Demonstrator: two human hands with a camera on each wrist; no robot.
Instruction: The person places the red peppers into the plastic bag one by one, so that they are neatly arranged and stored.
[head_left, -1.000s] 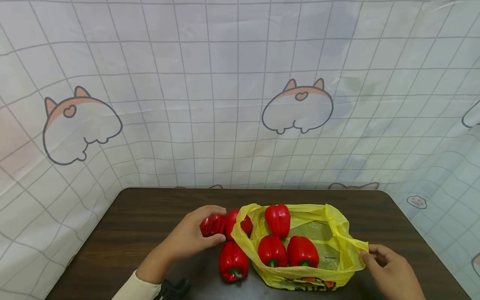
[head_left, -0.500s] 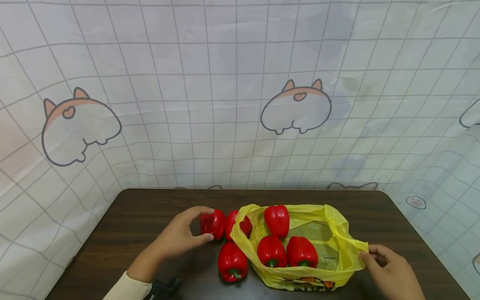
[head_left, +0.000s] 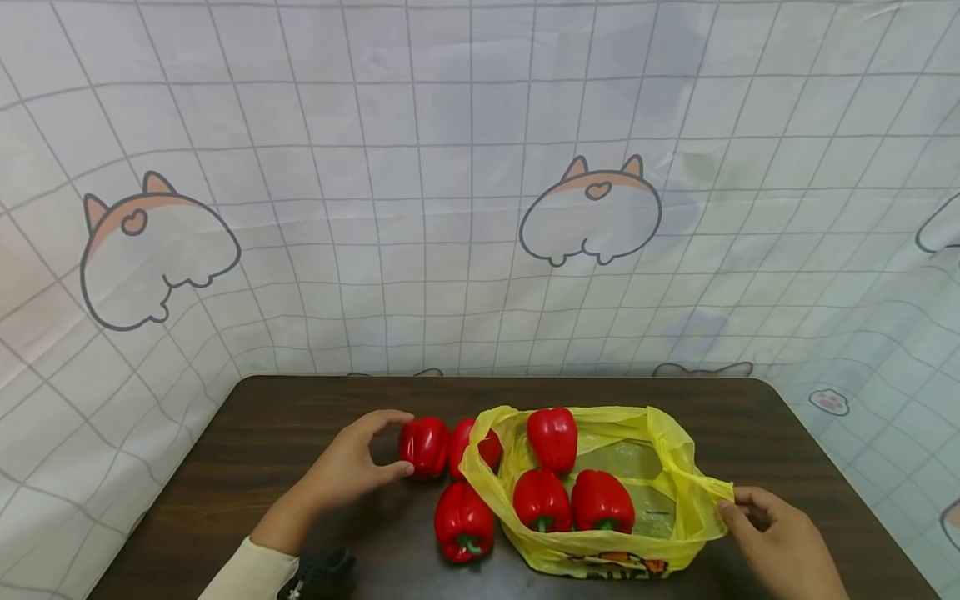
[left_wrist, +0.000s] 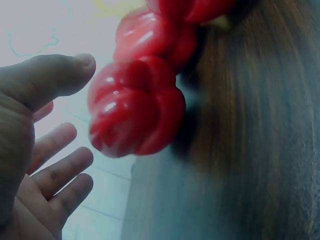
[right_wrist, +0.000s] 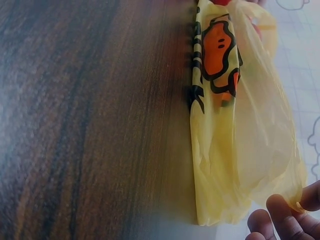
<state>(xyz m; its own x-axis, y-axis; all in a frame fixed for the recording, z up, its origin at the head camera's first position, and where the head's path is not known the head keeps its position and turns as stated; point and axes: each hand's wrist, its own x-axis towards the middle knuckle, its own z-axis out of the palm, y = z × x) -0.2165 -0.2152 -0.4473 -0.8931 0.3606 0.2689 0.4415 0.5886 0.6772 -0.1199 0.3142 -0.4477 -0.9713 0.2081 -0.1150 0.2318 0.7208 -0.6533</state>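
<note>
My left hand (head_left: 347,465) is beside the leftmost red bell pepper (head_left: 424,447), thumb and fingers spread apart. In the left wrist view there is a gap between the fingers and that bell pepper (left_wrist: 137,107). Two more peppers sit close by: a front one (head_left: 464,523) and one (head_left: 461,446) partly behind the bag's rim. The yellow plastic bag (head_left: 600,553) lies with its mouth wide and holds three red bell peppers. My right hand (head_left: 786,537) pinches the bag's right edge between thumb and fingers, also seen in the right wrist view, where the hand (right_wrist: 287,220) is partly cut off.
A dark wood-grain table (head_left: 225,500) carries everything. Behind it hangs a white grid-patterned cloth (head_left: 375,208) with cartoon animals. A black strap-like object (head_left: 318,573) is at the left wrist.
My left hand has drawn back to the left, off the leftmost bell pepper, which now stands more upright on the table. My right hand keeps its hold on the bag.
</note>
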